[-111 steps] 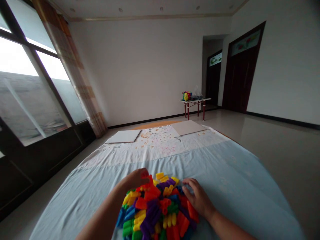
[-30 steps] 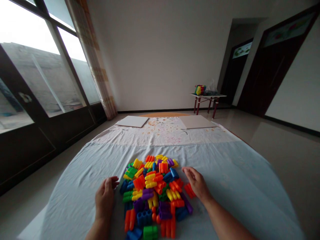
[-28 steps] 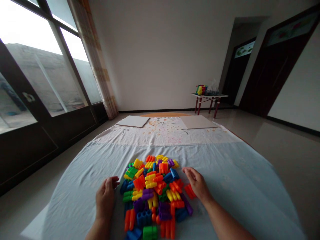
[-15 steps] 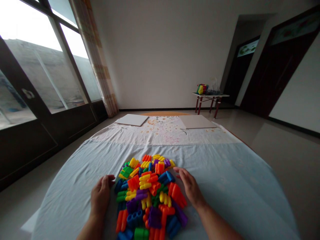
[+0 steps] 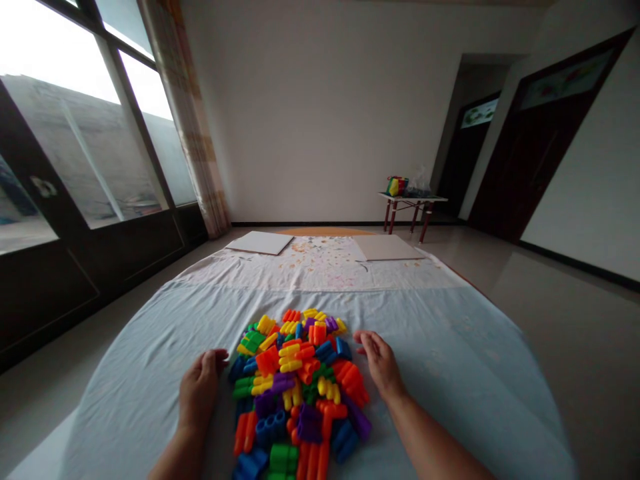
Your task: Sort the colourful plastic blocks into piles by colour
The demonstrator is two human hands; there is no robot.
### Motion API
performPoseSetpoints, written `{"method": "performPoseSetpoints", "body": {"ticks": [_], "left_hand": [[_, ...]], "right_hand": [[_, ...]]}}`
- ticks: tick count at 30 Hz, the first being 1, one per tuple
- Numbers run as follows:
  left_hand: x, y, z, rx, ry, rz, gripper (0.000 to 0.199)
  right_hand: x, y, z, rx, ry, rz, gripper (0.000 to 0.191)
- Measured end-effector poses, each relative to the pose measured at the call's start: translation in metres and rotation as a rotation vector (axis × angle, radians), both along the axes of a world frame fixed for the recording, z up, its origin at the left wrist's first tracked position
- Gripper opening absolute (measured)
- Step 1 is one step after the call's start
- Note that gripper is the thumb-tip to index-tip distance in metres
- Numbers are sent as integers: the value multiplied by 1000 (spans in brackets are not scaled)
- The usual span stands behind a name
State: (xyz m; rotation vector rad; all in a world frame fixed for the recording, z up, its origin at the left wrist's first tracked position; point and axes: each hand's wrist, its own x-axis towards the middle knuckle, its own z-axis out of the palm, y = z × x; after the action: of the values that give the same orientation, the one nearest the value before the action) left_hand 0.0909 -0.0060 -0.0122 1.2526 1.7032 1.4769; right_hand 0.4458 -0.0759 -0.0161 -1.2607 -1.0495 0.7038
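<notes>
A heap of plastic blocks [image 5: 290,365] in red, orange, yellow, green, blue and purple lies on the light blue tablecloth [image 5: 450,373]. Left of the heap my left hand [image 5: 201,387] rests close beside it, fingers loosely curved and holding nothing. On the other side, my right hand [image 5: 379,360] is open, its fingertips a little apart from a blue block [image 5: 343,348] at the heap's right edge. No block is in either hand.
A white board [image 5: 260,243] lies at the table's far left, and a beige board [image 5: 387,247] at the far right. Beyond stands a small side table [image 5: 414,197] with a colourful bag [image 5: 397,186] and a clear plastic bag. Glass doors are on the left.
My right hand has drawn slightly away from the heap. A blue block at the heap's right edge now sits a little apart from its neighbour. The camera view has shifted slightly.
</notes>
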Motion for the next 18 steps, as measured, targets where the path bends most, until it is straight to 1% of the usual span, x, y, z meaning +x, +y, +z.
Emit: {"method": "performPoseSetpoints", "body": {"ticks": [4,6,8,12,15,18], "left_hand": [[0,-1,0,33,-48,3,47],[2,-2,2,48,-65,2,46],[4,-4,4,61,-78,4,45],[4,-7,7,79,-96,3,44],[4,-7,7,91,-109,-2,45],[3,-5,6,105,-115,-8,46]], "right_hand": [[-6,-6,-1,23,-128,70,51],[-14,-7,-2,38,-221,104,53],[-24,-3,-3,49,-315,105,58],[-42,19,-5,7,-403,-14,67],[-52,39,-7,-23,-427,-110,65],[-62,54,-10,-11,-475,-197,62]]}}
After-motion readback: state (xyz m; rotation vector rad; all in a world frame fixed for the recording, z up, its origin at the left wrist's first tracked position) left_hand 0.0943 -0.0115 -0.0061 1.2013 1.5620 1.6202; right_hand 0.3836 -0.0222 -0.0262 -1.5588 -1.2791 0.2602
